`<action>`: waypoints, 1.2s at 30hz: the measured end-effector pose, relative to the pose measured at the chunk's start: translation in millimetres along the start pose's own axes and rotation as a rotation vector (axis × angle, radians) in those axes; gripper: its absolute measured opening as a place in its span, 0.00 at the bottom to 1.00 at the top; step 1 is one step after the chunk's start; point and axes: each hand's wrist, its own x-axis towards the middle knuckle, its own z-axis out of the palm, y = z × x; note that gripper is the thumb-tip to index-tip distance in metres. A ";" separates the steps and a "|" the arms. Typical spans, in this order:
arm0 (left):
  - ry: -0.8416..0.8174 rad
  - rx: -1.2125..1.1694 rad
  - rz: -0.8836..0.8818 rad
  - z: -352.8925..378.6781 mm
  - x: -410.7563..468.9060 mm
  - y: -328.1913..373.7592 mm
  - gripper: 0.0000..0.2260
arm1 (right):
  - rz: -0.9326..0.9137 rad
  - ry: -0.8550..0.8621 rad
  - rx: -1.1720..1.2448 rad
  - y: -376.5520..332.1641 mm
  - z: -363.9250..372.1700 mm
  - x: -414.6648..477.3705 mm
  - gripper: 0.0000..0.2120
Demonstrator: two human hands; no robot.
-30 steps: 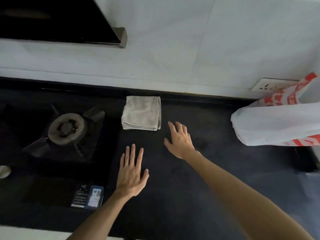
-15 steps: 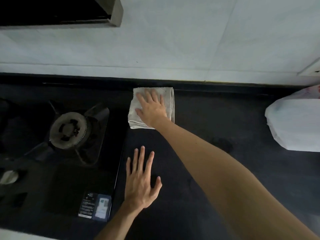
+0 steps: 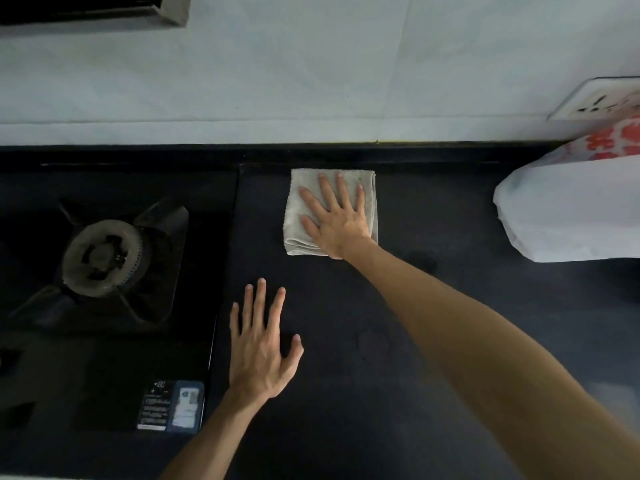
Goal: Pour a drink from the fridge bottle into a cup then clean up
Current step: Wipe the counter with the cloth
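Observation:
A folded grey cloth (image 3: 297,206) lies on the dark countertop (image 3: 398,341) close to the back wall. My right hand (image 3: 334,220) lies flat on top of it, fingers straight and spread. My left hand (image 3: 261,348) rests palm down on the counter nearer to me, fingers straight, holding nothing. No bottle or cup is in view.
A black gas hob with a round burner (image 3: 102,258) fills the left side, its label (image 3: 173,405) at the front corner. A white plastic bag with red print (image 3: 571,209) sits at the right. A wall socket (image 3: 595,98) is above it. A small dark mark (image 3: 420,259) shows right of the cloth.
My right hand moved forward from the bare counter onto the cloth and now lies flat on it. The left hand stayed palm down on the counter. The view shifted.

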 end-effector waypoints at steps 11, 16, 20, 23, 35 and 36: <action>0.032 0.021 0.019 4.6 0.1 -0.7 0.35 | 0.241 0.043 -0.009 71.1 30.8 -155.8 0.30; 0.028 0.008 0.010 1.6 -1.0 2.3 0.36 | 0.258 0.024 0.012 41.5 36.3 -162.2 0.30; 0.029 -0.006 0.012 1.3 -1.0 1.5 0.35 | 0.173 0.016 0.022 52.2 24.4 -135.9 0.31; 0.035 -0.002 0.011 1.7 -1.3 1.6 0.35 | 0.179 0.008 0.047 61.7 13.8 -90.9 0.32; 0.049 -0.012 0.020 1.3 -1.5 1.1 0.35 | 0.027 -0.012 0.036 7.9 38.0 -191.8 0.33; 0.045 -0.012 0.017 0.7 -1.7 1.7 0.35 | 0.015 -0.017 0.037 9.2 39.4 -194.0 0.34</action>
